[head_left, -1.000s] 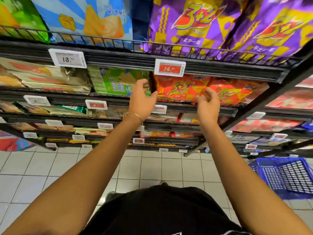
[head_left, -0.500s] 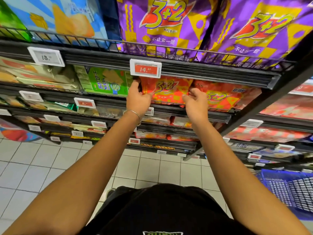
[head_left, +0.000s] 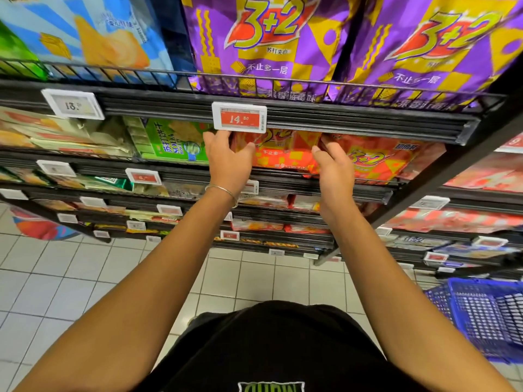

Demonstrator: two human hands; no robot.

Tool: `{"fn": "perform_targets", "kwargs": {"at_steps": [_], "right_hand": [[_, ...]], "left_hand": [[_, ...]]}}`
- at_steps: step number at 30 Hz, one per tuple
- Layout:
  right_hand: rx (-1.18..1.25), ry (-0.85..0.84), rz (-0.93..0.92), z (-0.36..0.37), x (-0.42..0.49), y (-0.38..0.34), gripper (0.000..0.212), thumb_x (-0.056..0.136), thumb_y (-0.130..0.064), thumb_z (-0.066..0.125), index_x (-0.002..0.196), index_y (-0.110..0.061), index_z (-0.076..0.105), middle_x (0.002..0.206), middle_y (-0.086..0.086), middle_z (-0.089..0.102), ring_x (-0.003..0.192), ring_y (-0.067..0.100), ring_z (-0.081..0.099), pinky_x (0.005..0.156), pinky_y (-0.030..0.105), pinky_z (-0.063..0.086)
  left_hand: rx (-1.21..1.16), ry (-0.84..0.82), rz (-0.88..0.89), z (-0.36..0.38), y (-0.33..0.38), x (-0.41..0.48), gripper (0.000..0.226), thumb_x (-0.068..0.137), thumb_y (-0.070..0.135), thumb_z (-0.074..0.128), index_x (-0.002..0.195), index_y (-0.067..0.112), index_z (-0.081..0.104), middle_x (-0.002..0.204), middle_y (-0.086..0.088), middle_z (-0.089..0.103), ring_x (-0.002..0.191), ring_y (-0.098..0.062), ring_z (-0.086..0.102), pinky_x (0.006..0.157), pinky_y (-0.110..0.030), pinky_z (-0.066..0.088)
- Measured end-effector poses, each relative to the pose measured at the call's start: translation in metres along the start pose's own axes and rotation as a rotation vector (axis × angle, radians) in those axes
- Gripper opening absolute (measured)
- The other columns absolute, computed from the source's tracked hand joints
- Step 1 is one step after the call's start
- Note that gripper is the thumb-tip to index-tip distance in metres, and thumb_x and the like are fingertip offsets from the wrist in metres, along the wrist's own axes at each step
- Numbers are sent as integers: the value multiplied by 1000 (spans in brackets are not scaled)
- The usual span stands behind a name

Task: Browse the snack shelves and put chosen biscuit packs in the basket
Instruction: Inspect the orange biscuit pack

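Now: left hand [head_left: 227, 162] + right hand [head_left: 334, 168] clamp orange biscuit pack [head_left: 283, 154] by its ends | long axis spans hand-to-hand, front faces out | basket [head_left: 486, 315] right, below hands

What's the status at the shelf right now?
Left hand and right hand grip red pack. Pack on shelf. Basket waits lower right. Nothing blocking.

Price tag [head_left: 239, 117] hides orange pack [head_left: 283, 154] top; basket [head_left: 486, 315] cropped.

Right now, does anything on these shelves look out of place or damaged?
Nothing stands out. Both hands, left and right, grip the sides of a red biscuit pack on its shelf; neighbouring packs look intact, and the blue basket sits on the floor.
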State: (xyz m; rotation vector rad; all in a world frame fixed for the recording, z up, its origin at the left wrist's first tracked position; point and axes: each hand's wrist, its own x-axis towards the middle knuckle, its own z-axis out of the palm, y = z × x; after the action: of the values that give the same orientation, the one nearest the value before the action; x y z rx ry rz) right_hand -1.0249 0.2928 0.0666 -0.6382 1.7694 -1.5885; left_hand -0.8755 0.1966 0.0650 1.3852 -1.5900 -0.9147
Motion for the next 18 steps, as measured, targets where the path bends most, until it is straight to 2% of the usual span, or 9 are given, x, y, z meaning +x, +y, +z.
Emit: {"fn": "perform_targets", "kwargs": {"at_steps": [2,4,6,9,11,12,15,16,18], "right_hand": [[32,-17,-11,0,-4,1,15,102,-15,60,89,-22,59,87,-9,49,69,-4,47,64,11,38],[72,-43,10,-1,-7,0,9,103,-19,58,96,-23,62,88,-12,53,77,-3,51,74,12,41],[107,-65,16,-2,-8,0,17,102,-23,58,86,-29,58,85,-14,51,83,4,50,87,22,42],[191,-106,12,-4,-12,-3,8,91,-35,58,91,-30,52,96,-11,49,99,11,46,99,32,41],[200,-120,-9,-7,-12,-4,25,87,-37,58,107,-23,52,112,-5,50,109,12,48,107,35,41],[202,-115,-21,-9,-12,-5,29,87,-37,59,111,-21,53,115,-3,51,111,13,50,108,35,41],[192,-110,-80,-13,-8,-3,6,91,-30,58,92,-26,64,95,-8,59,94,10,55,87,27,43],[207,-97,-76,-14,-8,-2,8,91,-27,59,90,-29,67,92,-11,63,92,7,58,83,24,43],[250,-90,-45,-16,-7,5,18,93,-20,62,107,-26,72,104,-11,74,100,5,68,82,19,50]], "left_hand": [[-17,-8,7,-1,-2,-2,36,88,9,76,121,7,62,114,-7,37,106,-25,49,93,-17,38],[-53,-27,22,-3,-3,-4,37,89,8,76,123,7,61,114,-8,38,97,-15,48,82,-3,36],[-66,-28,47,-4,-3,-7,38,89,6,75,124,8,60,114,-9,36,90,-5,45,81,0,38],[-73,-15,56,-3,-4,-9,39,88,6,74,124,8,59,114,-8,35,90,-7,45,87,-10,45],[-89,-2,44,-4,-5,-8,41,87,5,74,126,8,60,114,-8,43,92,-13,48,89,-29,51],[-106,10,48,-5,-5,-8,43,87,5,75,127,9,60,115,-9,48,90,-12,49,86,-32,51],[-156,41,50,-12,-8,-9,46,84,12,77,127,18,60,123,-9,62,87,-8,51,80,-31,52],[-171,50,34,-14,-11,-9,47,84,14,78,128,17,61,124,-7,64,88,-9,52,79,-31,54],[-225,67,-20,-18,-15,-11,51,85,13,78,132,12,61,124,-4,66,89,-6,56,78,-28,56]]}}
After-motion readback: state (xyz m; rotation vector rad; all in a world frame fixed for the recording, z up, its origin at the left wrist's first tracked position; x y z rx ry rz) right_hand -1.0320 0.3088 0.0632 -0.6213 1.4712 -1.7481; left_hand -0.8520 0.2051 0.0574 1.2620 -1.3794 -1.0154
